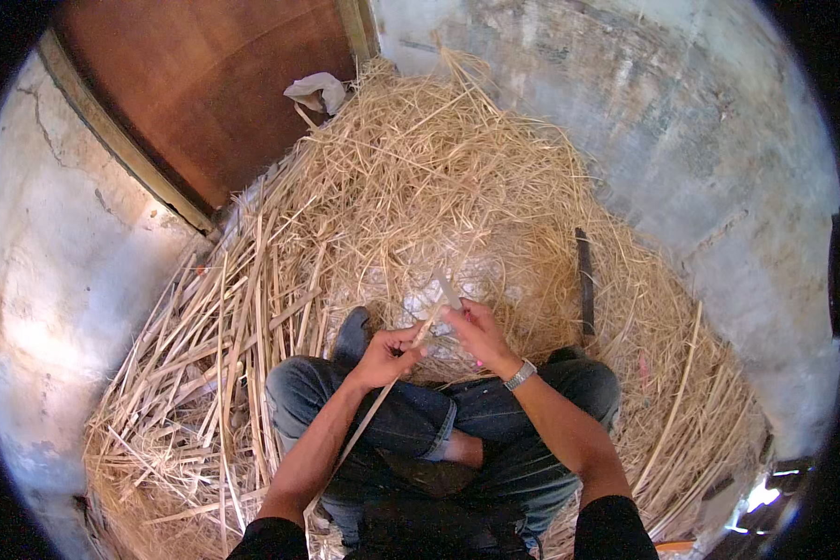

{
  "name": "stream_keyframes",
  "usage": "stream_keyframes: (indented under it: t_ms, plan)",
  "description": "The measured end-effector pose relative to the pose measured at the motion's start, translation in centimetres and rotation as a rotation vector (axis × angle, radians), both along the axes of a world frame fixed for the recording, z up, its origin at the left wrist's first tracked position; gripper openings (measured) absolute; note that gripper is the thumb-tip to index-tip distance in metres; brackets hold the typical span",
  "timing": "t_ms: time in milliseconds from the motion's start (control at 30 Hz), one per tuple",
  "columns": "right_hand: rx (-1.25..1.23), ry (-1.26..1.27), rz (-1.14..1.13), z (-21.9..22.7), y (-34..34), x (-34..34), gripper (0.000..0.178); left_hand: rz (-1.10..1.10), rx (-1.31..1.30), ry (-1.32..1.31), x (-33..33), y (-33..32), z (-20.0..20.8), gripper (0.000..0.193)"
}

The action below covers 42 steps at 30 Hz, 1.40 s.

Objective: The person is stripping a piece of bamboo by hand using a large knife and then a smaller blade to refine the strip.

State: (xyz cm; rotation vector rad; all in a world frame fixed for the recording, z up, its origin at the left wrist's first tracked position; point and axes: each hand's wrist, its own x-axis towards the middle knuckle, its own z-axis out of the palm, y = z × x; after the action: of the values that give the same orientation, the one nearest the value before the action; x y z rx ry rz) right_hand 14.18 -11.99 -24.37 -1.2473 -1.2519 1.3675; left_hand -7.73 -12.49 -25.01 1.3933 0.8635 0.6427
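My left hand (pixel 386 358) is closed around a thin pale strip that looks like split bamboo (pixel 375 408). The strip slants from between my hands down past my left forearm. Its upper end meets my right hand (pixel 479 334), whose fingers are wrapped round a knife. The flat grey knife blade (pixel 449 290) sticks up beyond my right fingers, close beside the strip. The knife's handle is hidden in my grip. Both hands are over my crossed legs, just in front of my lap.
A broad heap of pale shavings (pixel 439 159) spreads ahead and to both sides. Longer split strips (pixel 243 317) lie at the left. A dark flat bar (pixel 585 285) rests on the right. Behind stand a brown door (pixel 215 84), a whitish cloth or bag (pixel 317 91) and plastered walls (pixel 663 112).
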Motion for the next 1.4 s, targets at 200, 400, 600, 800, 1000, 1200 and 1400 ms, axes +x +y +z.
stream_keyframes:
  t_ms: [200, 400, 600, 800, 1000, 1200, 1400]
  plan:
    - [0.298, -0.363, 0.008, -0.3, -0.2, -0.5, 0.026, -0.027, 0.140, 0.042, 0.3, -0.1, -0.2, 0.048]
    - [0.342, -0.507, 0.055, -0.2, -0.4, -0.8, 0.021, -0.039, 0.060, 0.077, 0.3, -0.3, -0.1, 0.050]
    - [0.392, -0.533, 0.019, 0.5, -0.5, -1.1, 0.019, -0.031, 0.058, 0.109, 0.3, -0.3, 0.1, 0.047]
    - [0.427, -0.647, -0.025, 1.0, -1.5, -1.2, 0.024, -0.001, 0.113, 0.099, 0.5, -0.6, 0.4, 0.046]
    - [0.421, -0.595, 0.026, 1.8, -2.5, -3.4, 0.019, 0.147, 0.199, 0.044, -1.5, 1.3, -3.8, 0.044]
    - [0.453, -0.371, 0.121, 3.9, -4.0, -3.3, 0.017, 0.397, 0.072, -0.019, 0.1, 3.5, -2.2, 0.041]
    - [0.065, -0.369, -0.192, 2.1, 0.1, 1.1, 0.033, 0.141, -0.154, -0.031, -0.1, 1.7, -2.5, 0.023]
